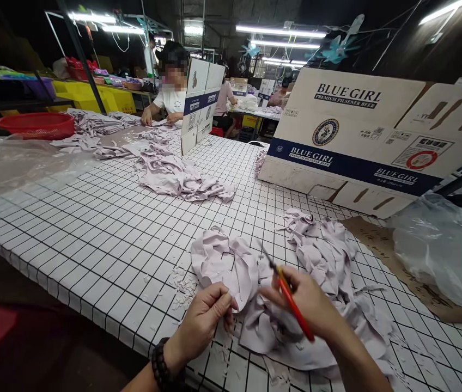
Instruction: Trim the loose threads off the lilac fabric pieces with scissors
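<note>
Pinched between the thumb and fingers of my left hand (210, 310) is the near edge of a pale lilac fabric piece (241, 267), curled into a loop on the table. My right hand (307, 302) grips scissors (292, 305) with red handles, their dark blades pointing up and away, slightly blurred and apart from the held edge. Under and beside my right hand spreads a heap of the same lilac fabric (324, 256). Small fabric snippets (184, 288) are scattered left of the loop.
The table has a white grid-patterned cover (112, 239). Another fabric pile (177, 174) lies farther back. A large cardboard sheet (349, 136) stands at right, near brown paper (414, 272) and clear plastic (447, 245). A co-worker (171, 100) sits behind a smaller cardboard divider (200, 106). A red basin (37, 125) stands left.
</note>
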`<state>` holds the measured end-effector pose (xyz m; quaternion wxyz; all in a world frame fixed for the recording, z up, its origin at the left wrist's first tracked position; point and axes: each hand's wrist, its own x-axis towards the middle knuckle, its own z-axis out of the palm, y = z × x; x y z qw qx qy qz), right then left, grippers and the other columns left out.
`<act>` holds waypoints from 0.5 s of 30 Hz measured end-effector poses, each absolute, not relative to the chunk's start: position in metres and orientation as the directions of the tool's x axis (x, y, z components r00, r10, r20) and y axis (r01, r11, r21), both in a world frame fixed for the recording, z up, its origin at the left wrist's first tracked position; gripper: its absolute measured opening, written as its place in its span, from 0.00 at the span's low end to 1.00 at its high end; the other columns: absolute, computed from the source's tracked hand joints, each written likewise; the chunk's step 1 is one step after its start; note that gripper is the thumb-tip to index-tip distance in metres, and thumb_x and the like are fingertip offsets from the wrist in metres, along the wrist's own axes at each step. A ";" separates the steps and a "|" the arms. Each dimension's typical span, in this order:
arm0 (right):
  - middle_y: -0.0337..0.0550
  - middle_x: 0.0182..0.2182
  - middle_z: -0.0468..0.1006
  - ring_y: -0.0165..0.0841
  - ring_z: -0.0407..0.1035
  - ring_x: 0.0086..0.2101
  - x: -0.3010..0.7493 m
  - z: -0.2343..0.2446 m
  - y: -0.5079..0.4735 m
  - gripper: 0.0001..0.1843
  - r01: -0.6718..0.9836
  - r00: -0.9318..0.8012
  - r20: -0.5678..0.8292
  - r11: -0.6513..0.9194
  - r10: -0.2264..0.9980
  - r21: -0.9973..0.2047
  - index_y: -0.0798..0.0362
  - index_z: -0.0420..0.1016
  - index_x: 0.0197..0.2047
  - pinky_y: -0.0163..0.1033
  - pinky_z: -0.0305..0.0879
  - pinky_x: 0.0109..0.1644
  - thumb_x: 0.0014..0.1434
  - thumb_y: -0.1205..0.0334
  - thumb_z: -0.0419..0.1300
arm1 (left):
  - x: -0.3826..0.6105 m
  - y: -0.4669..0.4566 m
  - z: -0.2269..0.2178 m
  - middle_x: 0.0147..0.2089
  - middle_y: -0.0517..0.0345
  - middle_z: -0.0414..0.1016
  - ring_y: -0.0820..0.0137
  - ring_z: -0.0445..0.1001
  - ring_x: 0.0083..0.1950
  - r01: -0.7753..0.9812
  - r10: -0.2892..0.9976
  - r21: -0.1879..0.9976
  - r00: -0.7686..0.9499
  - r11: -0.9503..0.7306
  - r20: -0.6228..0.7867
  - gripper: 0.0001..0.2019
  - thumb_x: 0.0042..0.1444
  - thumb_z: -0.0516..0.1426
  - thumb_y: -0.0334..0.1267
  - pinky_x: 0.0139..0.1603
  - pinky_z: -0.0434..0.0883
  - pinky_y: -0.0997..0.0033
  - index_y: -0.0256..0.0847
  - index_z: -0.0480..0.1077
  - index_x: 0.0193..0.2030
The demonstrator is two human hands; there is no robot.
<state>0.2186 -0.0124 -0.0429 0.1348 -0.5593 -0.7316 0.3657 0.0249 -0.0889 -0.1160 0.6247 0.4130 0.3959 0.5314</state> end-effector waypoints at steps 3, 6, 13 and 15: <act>0.38 0.29 0.75 0.35 0.69 0.30 0.188 -0.043 0.025 0.08 0.813 -0.237 -0.165 0.102 0.957 -0.574 0.50 0.69 0.34 0.37 0.63 0.31 0.55 0.57 0.62 | 0.027 -0.091 -0.122 0.24 0.61 0.66 0.74 0.66 0.25 -0.303 0.992 0.948 0.103 0.098 -0.069 0.19 0.60 0.55 0.53 0.27 0.66 0.76 0.36 0.70 0.32; 0.44 0.35 0.77 0.37 0.71 0.37 0.145 -0.062 0.056 0.03 0.840 -0.273 -0.163 0.152 0.948 -0.520 0.53 0.73 0.37 0.41 0.66 0.40 0.58 0.63 0.62 | 0.028 -0.093 -0.124 0.24 0.60 0.66 0.74 0.66 0.24 -0.248 0.994 0.964 0.078 0.095 -0.078 0.20 0.60 0.54 0.54 0.26 0.65 0.75 0.36 0.69 0.32; 0.46 0.50 0.74 0.37 0.72 0.44 0.122 -0.077 0.102 0.15 0.853 -0.256 -0.285 0.077 0.924 -0.516 0.53 0.71 0.52 0.47 0.72 0.47 0.65 0.57 0.58 | -0.010 -0.084 -0.104 0.24 0.61 0.64 0.73 0.64 0.25 0.115 0.996 0.992 -0.076 -0.047 0.056 0.16 0.63 0.50 0.48 0.28 0.64 0.74 0.37 0.68 0.31; 0.46 0.50 0.74 0.37 0.72 0.44 0.134 -0.068 0.112 0.16 0.838 -0.236 -0.301 0.037 0.924 -0.544 0.54 0.70 0.53 0.48 0.72 0.47 0.65 0.57 0.58 | -0.030 -0.072 -0.096 0.24 0.62 0.63 0.72 0.64 0.26 0.296 0.973 0.951 -0.182 -0.084 0.142 0.15 0.62 0.49 0.46 0.28 0.64 0.74 0.39 0.66 0.30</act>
